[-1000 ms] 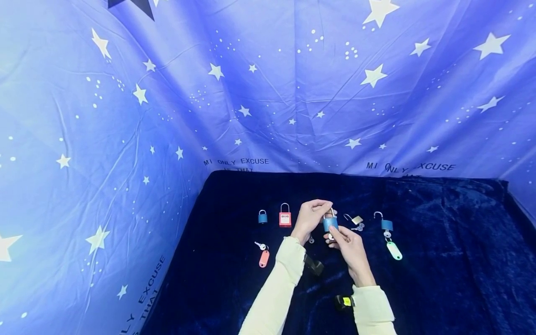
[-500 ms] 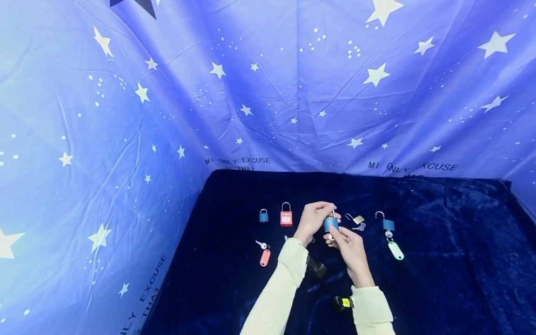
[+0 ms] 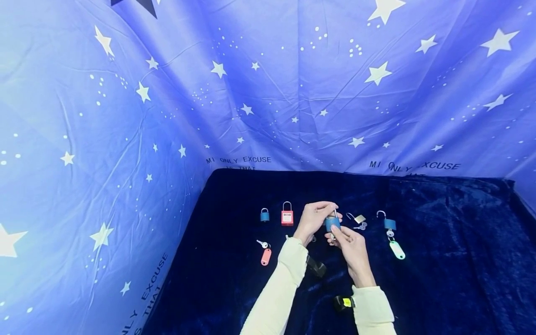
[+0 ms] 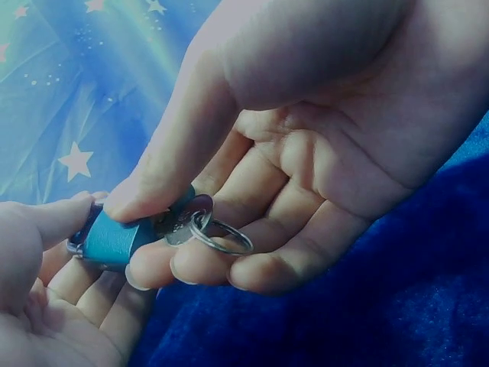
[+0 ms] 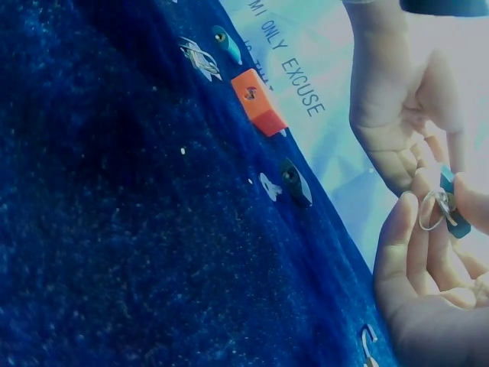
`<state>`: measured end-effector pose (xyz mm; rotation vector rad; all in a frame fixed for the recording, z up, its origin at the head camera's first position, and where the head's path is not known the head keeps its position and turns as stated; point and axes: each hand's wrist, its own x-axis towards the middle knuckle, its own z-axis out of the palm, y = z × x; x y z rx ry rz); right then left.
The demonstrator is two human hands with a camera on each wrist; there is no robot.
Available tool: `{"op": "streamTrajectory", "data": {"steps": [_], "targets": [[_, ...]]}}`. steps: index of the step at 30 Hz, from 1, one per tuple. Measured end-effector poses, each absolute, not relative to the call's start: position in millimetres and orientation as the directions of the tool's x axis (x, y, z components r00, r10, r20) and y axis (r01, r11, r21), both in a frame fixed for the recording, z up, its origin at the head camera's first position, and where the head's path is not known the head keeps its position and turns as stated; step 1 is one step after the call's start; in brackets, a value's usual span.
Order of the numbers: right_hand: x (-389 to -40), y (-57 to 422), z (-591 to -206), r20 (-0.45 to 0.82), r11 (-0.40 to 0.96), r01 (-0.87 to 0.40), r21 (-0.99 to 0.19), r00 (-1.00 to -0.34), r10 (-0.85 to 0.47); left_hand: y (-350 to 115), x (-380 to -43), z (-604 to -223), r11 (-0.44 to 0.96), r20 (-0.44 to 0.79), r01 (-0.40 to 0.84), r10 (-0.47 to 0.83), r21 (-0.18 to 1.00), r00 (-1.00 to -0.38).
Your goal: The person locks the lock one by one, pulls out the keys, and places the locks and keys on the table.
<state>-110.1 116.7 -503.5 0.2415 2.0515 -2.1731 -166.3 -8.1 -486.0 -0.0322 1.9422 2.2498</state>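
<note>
Both hands hold a blue padlock [image 3: 332, 225] up in front of the body. My left hand [image 3: 312, 219] pinches its shackle at the top. My right hand [image 3: 352, 244] grips the padlock's body, the thumb pressed on its front. A silver key [image 4: 186, 222] sits at the bottom end of the padlock, with a thin metal ring [image 4: 229, 238] through it, lying by the right fingers. In the right wrist view the same padlock [image 5: 458, 222] shows between both hands, partly hidden by fingers.
On the dark blue velvet cloth [image 3: 444, 260] lie a small blue padlock [image 3: 264, 215], a red padlock [image 3: 287, 218], a key with red tag [image 3: 265, 256], an open brass padlock [image 3: 360, 218] with keys, and an open blue padlock [image 3: 390, 224] with green tag. A dark padlock [image 5: 295, 183] lies beyond.
Both hands keep their hold on the padlock, which has turned slightly so its shackle looks narrower. The head view has shifted a little; the things on the cloth lie as before.
</note>
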Motion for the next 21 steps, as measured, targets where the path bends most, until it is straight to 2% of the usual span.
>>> {"op": "streamTrajectory", "data": {"steps": [7, 21], "targets": [[-110.6, 118.3, -505.0, -0.210, -0.059, 0.209, -0.976, -0.978, 0.012, -10.0, -166.7, -483.8, -0.158, -0.117, -0.139, 0.141, 0.978, -0.983], [-110.4, 118.6, -505.4, -0.221, -0.066, 0.219, -0.974, -0.975, 0.022, -7.7, -166.1, -481.2, -0.098, -0.115, -0.122, 0.077, 0.988, -0.990]]}}
